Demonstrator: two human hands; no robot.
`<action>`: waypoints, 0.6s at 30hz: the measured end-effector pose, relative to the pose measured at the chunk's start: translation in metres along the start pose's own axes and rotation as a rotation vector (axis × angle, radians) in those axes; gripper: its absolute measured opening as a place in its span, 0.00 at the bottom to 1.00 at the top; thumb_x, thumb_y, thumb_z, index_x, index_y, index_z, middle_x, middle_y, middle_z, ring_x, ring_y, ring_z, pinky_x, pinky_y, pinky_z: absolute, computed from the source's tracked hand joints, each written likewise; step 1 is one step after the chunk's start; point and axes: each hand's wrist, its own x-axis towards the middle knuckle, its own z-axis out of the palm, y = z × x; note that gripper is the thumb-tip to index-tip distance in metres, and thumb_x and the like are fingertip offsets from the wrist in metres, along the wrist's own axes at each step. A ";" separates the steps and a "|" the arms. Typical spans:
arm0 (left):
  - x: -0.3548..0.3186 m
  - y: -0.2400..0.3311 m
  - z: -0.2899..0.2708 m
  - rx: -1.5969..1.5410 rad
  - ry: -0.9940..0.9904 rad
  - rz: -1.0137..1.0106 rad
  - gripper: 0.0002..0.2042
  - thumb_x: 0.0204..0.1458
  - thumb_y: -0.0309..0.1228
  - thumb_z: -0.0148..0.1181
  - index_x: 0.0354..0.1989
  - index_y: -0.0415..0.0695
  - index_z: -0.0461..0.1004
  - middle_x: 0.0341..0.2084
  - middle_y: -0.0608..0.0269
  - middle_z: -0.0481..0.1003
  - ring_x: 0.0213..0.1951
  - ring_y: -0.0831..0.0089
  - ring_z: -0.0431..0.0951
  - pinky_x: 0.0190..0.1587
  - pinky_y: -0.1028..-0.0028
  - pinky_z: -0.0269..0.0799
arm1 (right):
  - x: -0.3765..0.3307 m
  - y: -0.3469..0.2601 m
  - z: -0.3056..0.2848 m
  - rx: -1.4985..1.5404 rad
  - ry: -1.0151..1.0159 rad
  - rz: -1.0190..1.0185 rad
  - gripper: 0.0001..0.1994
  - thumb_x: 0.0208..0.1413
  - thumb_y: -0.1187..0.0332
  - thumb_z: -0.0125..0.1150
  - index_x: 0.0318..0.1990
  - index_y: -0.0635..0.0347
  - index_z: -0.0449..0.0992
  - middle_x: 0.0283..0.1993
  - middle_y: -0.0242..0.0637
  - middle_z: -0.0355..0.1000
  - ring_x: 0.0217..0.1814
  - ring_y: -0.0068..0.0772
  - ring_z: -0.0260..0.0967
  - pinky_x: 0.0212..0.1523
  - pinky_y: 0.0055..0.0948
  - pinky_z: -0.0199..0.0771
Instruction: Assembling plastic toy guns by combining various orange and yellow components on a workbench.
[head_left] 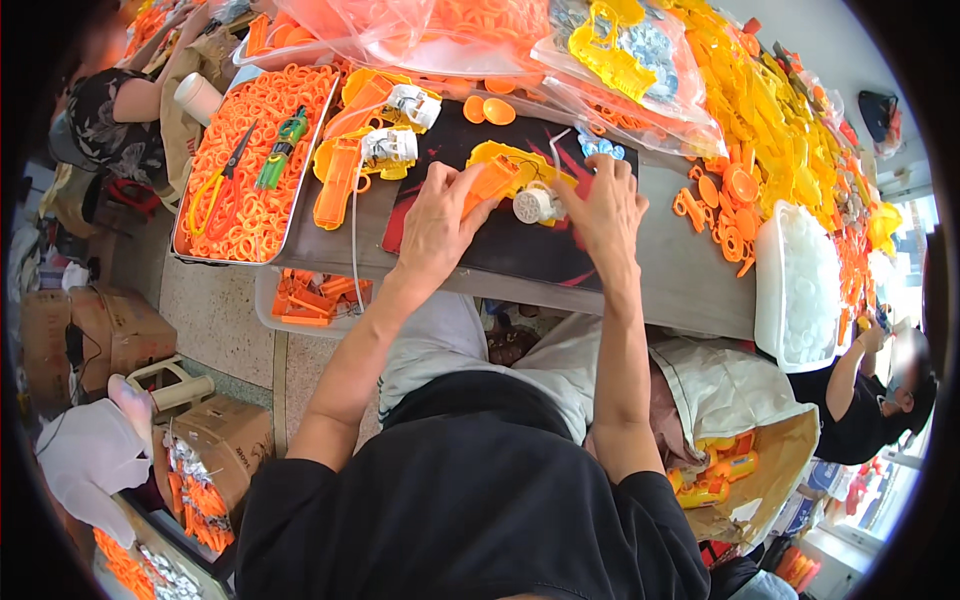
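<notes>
housing (526,168) over mat (540,255) (tray (313,150) left)

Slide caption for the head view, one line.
Left hand on an orange part, right hand beside a white round-ended mechanism, over a dark mat.

Dark printing on a cardboard box (245,455) at lower left, red marking on a brown sack (180,128), neither reliably legible.

Left hand (438,218) on orange part (491,184), right hand (611,215) near blue pieces (598,143); yellow shell (530,166) between
</notes>
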 end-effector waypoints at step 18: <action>-0.002 0.001 0.024 -0.145 0.123 0.007 0.25 0.46 0.24 0.72 0.54 0.38 0.74 0.41 0.54 0.66 0.44 0.56 0.69 0.49 0.60 0.69 | 0.001 0.004 0.029 0.349 -0.075 -0.324 0.13 0.63 0.61 0.61 0.44 0.59 0.84 0.65 0.43 0.65 0.69 0.48 0.55 0.71 0.52 0.45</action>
